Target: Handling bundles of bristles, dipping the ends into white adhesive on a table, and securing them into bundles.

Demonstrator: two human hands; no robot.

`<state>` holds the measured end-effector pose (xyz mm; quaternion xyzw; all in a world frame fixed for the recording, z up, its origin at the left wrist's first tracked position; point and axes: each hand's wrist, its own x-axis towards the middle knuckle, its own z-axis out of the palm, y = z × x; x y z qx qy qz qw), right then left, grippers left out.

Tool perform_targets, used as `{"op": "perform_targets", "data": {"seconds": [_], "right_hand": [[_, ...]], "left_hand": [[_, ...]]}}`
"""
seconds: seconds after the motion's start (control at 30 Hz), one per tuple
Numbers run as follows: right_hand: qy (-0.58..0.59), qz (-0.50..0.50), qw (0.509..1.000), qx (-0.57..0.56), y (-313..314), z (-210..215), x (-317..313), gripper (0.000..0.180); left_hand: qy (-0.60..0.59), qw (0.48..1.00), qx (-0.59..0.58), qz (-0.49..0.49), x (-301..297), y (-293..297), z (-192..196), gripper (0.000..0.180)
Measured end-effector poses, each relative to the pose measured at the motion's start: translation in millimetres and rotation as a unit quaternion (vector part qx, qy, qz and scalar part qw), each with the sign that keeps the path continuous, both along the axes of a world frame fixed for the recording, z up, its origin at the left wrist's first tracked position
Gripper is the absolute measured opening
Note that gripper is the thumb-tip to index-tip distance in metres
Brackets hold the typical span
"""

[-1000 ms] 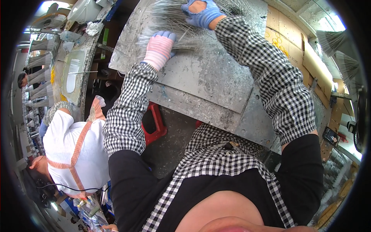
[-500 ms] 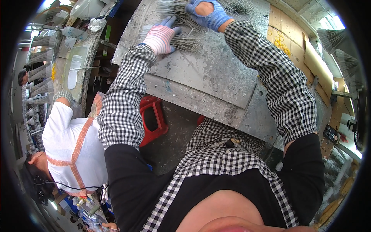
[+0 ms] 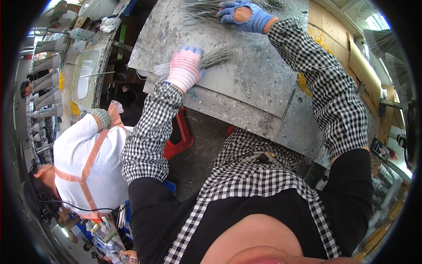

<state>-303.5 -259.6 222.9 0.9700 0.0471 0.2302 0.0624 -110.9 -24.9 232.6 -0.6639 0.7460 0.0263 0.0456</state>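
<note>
My left hand (image 3: 186, 68), in a pink-and-white striped glove with blue fingertips, is closed over a small bundle of thin grey wires (image 3: 215, 55) near the table's left edge. The wires stick out on both sides of it. Farther off, my right hand (image 3: 251, 16) wears a blue glove with an opening over the back of the hand. Its bent fingers grip the right part of a larger wire pile (image 3: 200, 15) at the far side of the table. A space separates the small bundle from that pile. Both hands rest low over the grey metal tabletop (image 3: 250, 79).
A red stool (image 3: 182, 136) stands under the table's near left edge. At left, a co-worker in a white top (image 3: 88, 154) leans toward a bench with a shallow tray (image 3: 85, 75). Yellow rings (image 3: 304, 83) and cardboard (image 3: 338, 44) lie along the right side.
My left hand has drawn a small bundle of wires toward me, away from the larger pile. My right hand has shifted slightly right and nearer. The co-worker's arm has pulled back from the tray.
</note>
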Motion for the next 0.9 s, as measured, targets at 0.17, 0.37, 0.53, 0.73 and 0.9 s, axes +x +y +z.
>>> {"op": "perform_targets", "data": {"seconds": [0.17,0.37,0.53,0.73,0.9], "right_hand": [[0.118,-0.092,0.986,0.079,22.7,9.3,10.6,0.026],[0.079,-0.140,0.987,0.006,83.5,5.9,-1.6,0.029],[-0.040,-0.170,0.970,0.170,126.9,25.5,-68.0,0.027],[-0.264,-0.197,0.643,0.692,211.0,70.3,-120.8,0.064],[-0.359,-0.119,0.655,0.654,250.6,121.4,-124.2,0.090]], "left_hand": [[0.011,0.997,-0.068,-0.037,-1.9,34.3,-0.8,0.051],[-0.073,0.997,0.013,0.030,-19.1,53.8,-18.9,0.042],[-0.049,0.994,-0.091,-0.037,-15.9,78.9,-16.7,0.040],[0.571,0.814,0.078,0.071,-37.8,76.0,51.3,0.042],[0.747,0.636,0.166,-0.103,-151.4,56.6,72.2,0.040]]}}
